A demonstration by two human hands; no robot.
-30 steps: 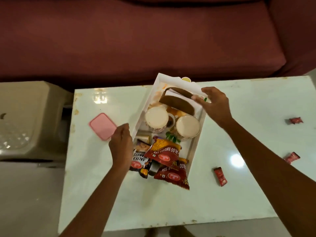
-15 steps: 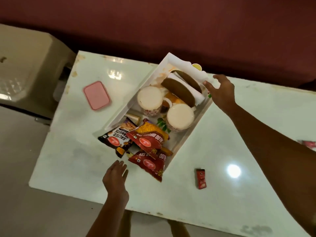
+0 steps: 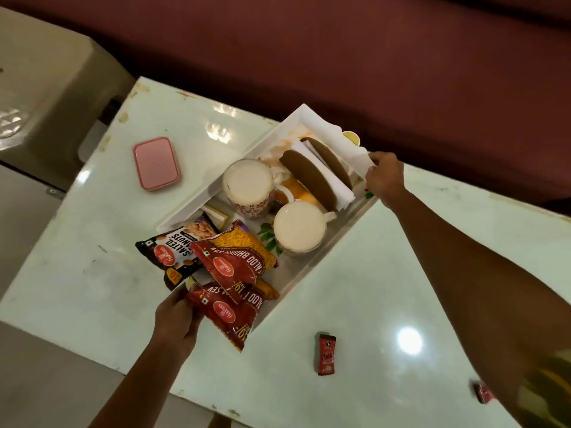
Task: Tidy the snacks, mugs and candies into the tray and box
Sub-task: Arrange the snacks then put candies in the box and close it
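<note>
Left hand [image 3: 175, 319] fingers curled onto the near end of the white rectangular plastic tray [image 3: 238, 156], under the red foil snack packets [image 3: 227, 310]. Right hand [image 3: 384, 177] fingers pinched on the tray's far corner. Tray sits skewed on the pale glossy table [image 3: 355, 288], holding two patterned ceramic mugs [image 3: 248, 188], packets overhanging. Pink rounded plastic box [image 3: 156, 163] lies apart to the left. Small red wrapped candy [image 3: 326, 354] lies loose on the table near the tray.
</note>
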